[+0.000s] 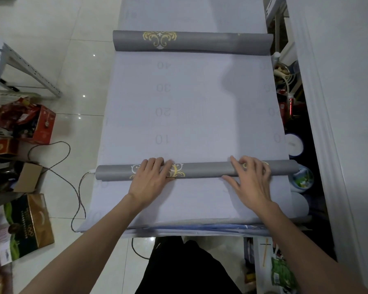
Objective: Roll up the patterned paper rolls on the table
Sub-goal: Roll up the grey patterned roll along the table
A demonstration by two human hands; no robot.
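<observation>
Both hands rest on the near roll (200, 171), set apart toward its two ends. The left hand (152, 180) curves its fingers over the top of the roll. The right hand (251, 179) lies spread, fingertips pressing the roll and thumb at the seam where roll meets sheet (200, 102).

Seen from the head camera, the paper lies along the table (179, 231), the near roll close to the person and the far roll (210, 42) well apart up the table, with flat sheet between them. The rolls show grey with gold-and-white scroll ornament. The sheet's upturned back is pale lilac with faint printed numbers.

Such paper is probably light, thin and springy, apt to crease or to roll askew. Wide, even pressure from both hands suits it better than a pinch.
</observation>
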